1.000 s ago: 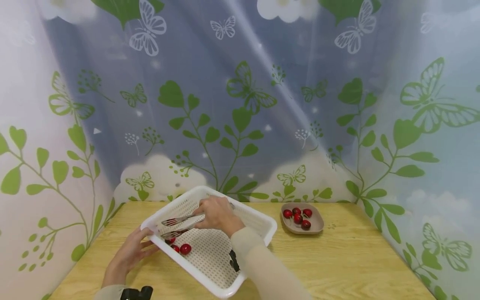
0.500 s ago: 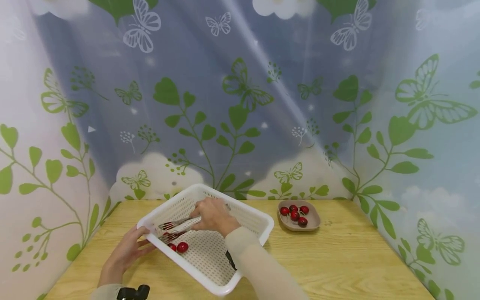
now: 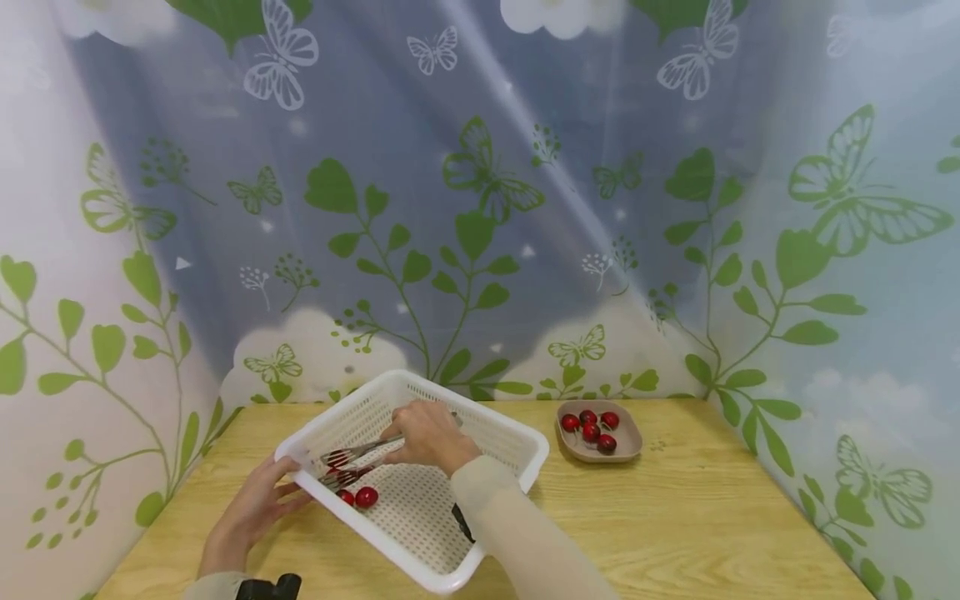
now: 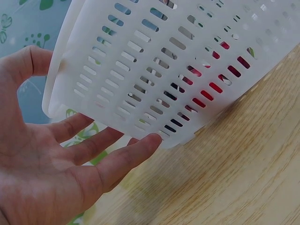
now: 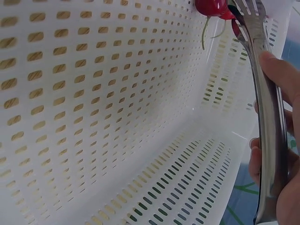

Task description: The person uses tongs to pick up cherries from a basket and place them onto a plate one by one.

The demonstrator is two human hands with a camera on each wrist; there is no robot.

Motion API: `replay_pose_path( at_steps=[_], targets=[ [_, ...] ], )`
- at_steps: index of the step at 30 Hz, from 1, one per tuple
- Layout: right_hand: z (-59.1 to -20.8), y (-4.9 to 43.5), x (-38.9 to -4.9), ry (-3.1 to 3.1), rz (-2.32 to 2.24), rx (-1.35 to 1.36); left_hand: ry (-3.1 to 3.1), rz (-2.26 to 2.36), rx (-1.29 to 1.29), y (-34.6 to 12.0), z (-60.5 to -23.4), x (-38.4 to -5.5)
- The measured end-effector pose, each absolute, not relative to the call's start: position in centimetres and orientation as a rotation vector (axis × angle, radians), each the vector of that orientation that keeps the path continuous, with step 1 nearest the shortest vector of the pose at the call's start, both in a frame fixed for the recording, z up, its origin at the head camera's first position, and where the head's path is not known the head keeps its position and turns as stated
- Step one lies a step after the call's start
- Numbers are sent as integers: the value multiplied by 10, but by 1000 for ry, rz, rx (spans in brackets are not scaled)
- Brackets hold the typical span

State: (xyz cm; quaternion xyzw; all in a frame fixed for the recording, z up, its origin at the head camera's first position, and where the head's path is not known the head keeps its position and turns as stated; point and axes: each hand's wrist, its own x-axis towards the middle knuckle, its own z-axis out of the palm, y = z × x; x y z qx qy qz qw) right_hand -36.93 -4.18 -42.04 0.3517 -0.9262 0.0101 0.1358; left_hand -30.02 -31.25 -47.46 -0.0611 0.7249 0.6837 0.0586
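Note:
A white perforated plastic basket (image 3: 420, 560) stands on the table. My left hand (image 3: 251, 508) grips its left corner; in the left wrist view the thumb is at the rim and the fingers (image 4: 136, 157) are below. Inside the basket my right hand (image 3: 427, 435) holds metal serving tongs (image 5: 269, 150) with fork-like tips. These tips reach down to several red cherries in the left corner, one cherry (image 3: 367, 497) lying just beside them. Something red shows between the tips, but whether they clamp it I cannot tell. Stems hang from a cherry (image 5: 212, 6) in the right wrist view.
To the basket's right, a small beige-pink dish (image 3: 632, 446) holds several red cherries (image 3: 591, 432). The light wooden table (image 3: 675, 533) ends at a curtain (image 3: 585, 250) printed with leaves and butterflies, which surrounds it at the back and sides.
The tongs' tips have drawn slightly closer together at the cherries. The head view has shifted a little; the left hand, the basket and the dish hold their places.

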Motion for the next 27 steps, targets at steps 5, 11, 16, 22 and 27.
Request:
replay_pose_path(
  at_steps=[5,11,16,22,27],
  targets=[
    [-421,-43,-370,-2693,21,1032,2197,2076,-181,-313,-476,-299],
    [-422,-43,-372,-2699,3,1044,2199,2087,-177,-312,-474,-299],
    [-422,-43,-372,-2688,-8,1054,2201,2086,-180,-312,-473,-298],
    [-415,-42,-371,-2684,16,1037,2192,2107,-190,-312,-473,-298],
    [-408,-39,-373,-2621,10,1012,2181,2120,-185,-312,-474,-299]
  ],
)
